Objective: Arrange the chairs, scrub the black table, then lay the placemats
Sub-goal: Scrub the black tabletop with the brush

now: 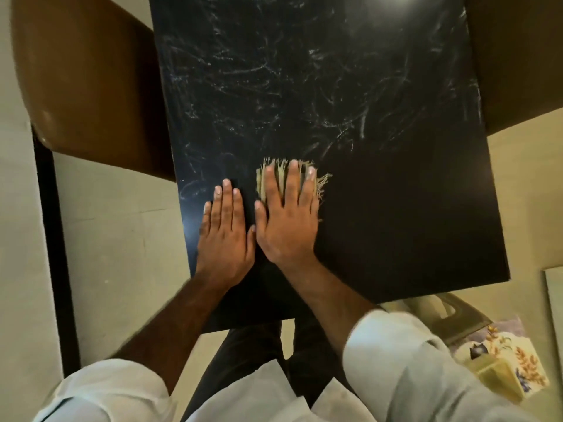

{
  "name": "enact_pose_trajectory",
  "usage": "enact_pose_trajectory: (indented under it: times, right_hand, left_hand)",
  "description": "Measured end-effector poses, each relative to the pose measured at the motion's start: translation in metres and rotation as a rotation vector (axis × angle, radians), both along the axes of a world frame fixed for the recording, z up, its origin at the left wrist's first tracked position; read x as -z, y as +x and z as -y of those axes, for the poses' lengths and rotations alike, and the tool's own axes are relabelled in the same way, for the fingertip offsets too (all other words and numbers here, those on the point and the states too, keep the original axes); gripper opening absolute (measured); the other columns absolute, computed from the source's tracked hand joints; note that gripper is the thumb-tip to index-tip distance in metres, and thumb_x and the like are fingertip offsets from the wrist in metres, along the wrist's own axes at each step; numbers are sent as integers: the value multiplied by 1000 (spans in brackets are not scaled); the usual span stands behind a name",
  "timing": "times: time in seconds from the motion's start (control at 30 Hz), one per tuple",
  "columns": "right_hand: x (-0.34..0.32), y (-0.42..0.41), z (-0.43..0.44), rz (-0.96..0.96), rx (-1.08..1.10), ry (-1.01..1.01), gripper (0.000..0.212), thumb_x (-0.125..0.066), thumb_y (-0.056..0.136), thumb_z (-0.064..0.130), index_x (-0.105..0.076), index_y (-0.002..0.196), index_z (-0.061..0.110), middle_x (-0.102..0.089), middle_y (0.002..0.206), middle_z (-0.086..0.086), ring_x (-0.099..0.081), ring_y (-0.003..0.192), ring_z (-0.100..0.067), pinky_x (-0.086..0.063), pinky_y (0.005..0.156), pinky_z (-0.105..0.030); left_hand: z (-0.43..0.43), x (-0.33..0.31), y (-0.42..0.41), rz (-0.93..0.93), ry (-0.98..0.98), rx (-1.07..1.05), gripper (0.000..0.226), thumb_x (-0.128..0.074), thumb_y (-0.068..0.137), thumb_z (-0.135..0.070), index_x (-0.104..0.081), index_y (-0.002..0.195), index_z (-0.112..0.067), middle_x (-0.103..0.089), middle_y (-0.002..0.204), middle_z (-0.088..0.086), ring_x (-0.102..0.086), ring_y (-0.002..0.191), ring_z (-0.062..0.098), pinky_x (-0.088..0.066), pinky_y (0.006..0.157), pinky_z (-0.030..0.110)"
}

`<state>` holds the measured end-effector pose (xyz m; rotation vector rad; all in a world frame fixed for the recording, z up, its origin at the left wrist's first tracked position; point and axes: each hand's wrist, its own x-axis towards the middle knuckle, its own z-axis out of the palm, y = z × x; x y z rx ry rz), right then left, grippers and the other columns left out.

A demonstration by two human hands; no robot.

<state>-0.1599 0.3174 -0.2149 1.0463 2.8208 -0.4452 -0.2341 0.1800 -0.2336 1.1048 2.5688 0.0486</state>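
The black table [396,226] fills the middle of the head view, its far half streaked with whitish smears. My right hand [286,220] lies flat with straight fingers on a frayed yellowish scrub cloth [320,184], pressing it to the tabletop near the front left. My left hand [225,226] rests flat on the bare black surface just beside it, thumbs nearly touching. A brown chair [88,80] stands at the table's left side and another brown chair [518,56] at its right.
A grey plastic chair [457,318] sits at the lower right with floral-patterned placemats [511,360] stacked on it. A dark vertical strip [51,239] runs along the left. Pale floor [122,239] surrounds the table.
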Motion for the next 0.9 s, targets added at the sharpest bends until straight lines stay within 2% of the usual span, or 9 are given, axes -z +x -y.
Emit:
enact_pose_trajectory:
  times: [0.1, 0.17, 0.27, 0.43, 0.5, 0.6, 0.73, 0.8, 0.9]
  right_hand:
    - [-3, 52, 6, 66, -36, -13, 77, -32, 113, 61, -4, 178, 30, 8, 185, -15, 6, 170, -45, -16, 135, -63]
    - [-7, 85, -2, 131, 40, 2, 80, -32, 113, 62, -4, 178, 26, 9, 184, -16, 6, 169, -46, -17, 133, -65]
    - [-14, 111, -40, 196, 175, 18, 81, -33, 113, 60, -5, 178, 21, 4, 184, -21, 1, 168, -50, -28, 128, -71]
    - [1, 37, -79, 91, 291, 89, 77, -29, 114, 57, -9, 178, 20, -6, 182, -27, -5, 166, -55, -23, 128, -72]
    - [7, -5, -55, 36, 230, 100, 78, -29, 112, 58, -11, 178, 20, -5, 182, -26, -3, 167, -55, -17, 131, -69]
    - [5, -35, 4, -17, 17, 68, 78, -28, 112, 59, -10, 178, 21, -1, 183, -24, 0, 167, -53, -13, 133, -66]
    - [2, 8, 38, -11, -156, 26, 77, -31, 113, 59, -9, 178, 24, 1, 184, -20, 1, 169, -48, -15, 133, -65]
    - [0, 42, 33, 26, -120, 30, 80, -34, 112, 61, -6, 178, 25, 4, 184, -19, 2, 169, -48, -16, 134, -66]
    - [-5, 74, 16, 100, 81, 42, 81, -34, 112, 60, -6, 178, 23, 1, 184, -21, -2, 168, -50, -23, 130, -69]
  left_hand:
    - [16, 0, -7, -19, -43, -25, 81, -13, 114, -56, 9, 175, -8, 22, 183, 11, 17, 170, 28, -6, 139, 55]
    - [21, 1, -9, -23, -50, -26, 81, -10, 113, -59, 8, 175, -9, 21, 183, 10, 16, 170, 28, -6, 139, 55]
    - [19, 2, -8, -28, -38, -24, 81, -8, 113, -59, 7, 175, -9, 19, 183, 10, 14, 171, 29, -7, 139, 56]
    - [18, 4, -8, -42, -40, -26, 81, -10, 114, -57, 9, 175, -9, 20, 183, 11, 13, 171, 30, -6, 139, 55]
    - [19, 4, -8, -45, -35, -21, 81, -13, 114, -56, 10, 175, -8, 21, 183, 12, 14, 171, 30, -5, 139, 55]
    - [23, 3, -10, -3, 12, 3, 80, -17, 116, -54, 9, 175, -7, 20, 183, 14, 15, 170, 29, 0, 139, 54]
    - [46, -2, -5, 61, 2, -38, 82, -14, 114, -56, 12, 174, -6, 23, 182, 15, 19, 169, 30, 2, 139, 51]
    - [65, -3, -1, 55, -32, -62, 85, -12, 113, -59, 14, 174, -7, 26, 181, 14, 20, 169, 29, 0, 139, 51]
    - [86, -1, -3, 65, -46, -77, 85, -15, 113, -61, 17, 173, -10, 30, 180, 10, 21, 169, 30, -1, 139, 51]
